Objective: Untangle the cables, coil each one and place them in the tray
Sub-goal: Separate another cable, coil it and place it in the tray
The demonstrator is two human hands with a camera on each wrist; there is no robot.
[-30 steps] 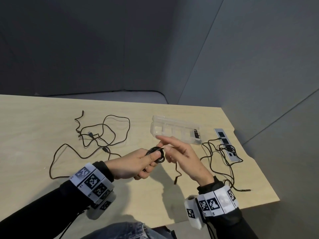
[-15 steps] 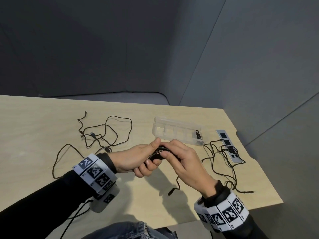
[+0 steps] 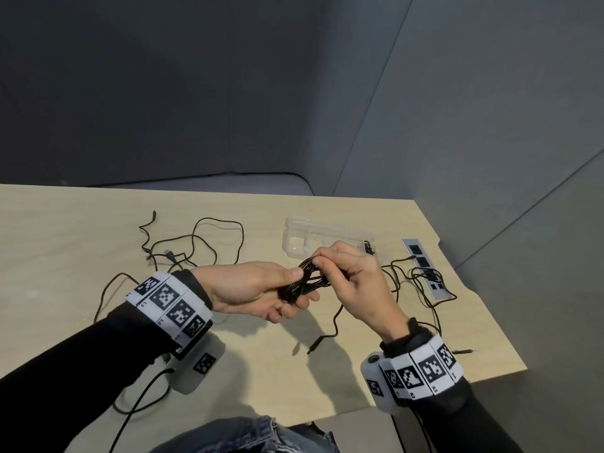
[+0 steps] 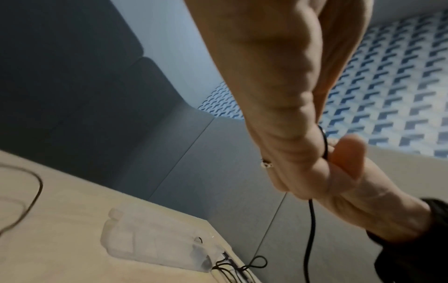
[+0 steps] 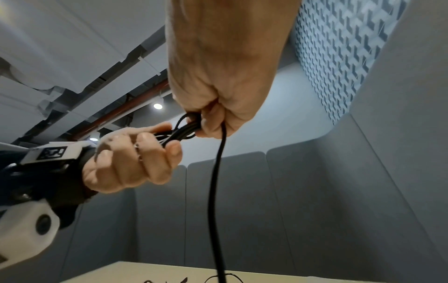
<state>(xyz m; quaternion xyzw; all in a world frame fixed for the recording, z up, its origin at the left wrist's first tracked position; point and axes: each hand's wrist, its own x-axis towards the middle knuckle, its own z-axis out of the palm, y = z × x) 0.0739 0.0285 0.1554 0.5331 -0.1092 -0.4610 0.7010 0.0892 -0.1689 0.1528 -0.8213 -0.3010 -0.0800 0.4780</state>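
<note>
A black cable coil hangs in the air above the table's middle. My left hand grips its lower end between thumb and curled fingers. My right hand pinches the coil's upper end. A loose tail drops from the coil, and its plug lies on the table. The clear plastic tray stands just behind my hands, with a small black coil in its right end. In the left wrist view the tray is low on the table.
A loose black cable sprawls on the wooden table at the left. Another tangle lies on the right over a grey power strip. The table's right edge and grey partition walls are close by.
My right hand has risen and now pinches the coil's top end. The coil is stretched longer between both hands. Less of the tail hangs loose.
</note>
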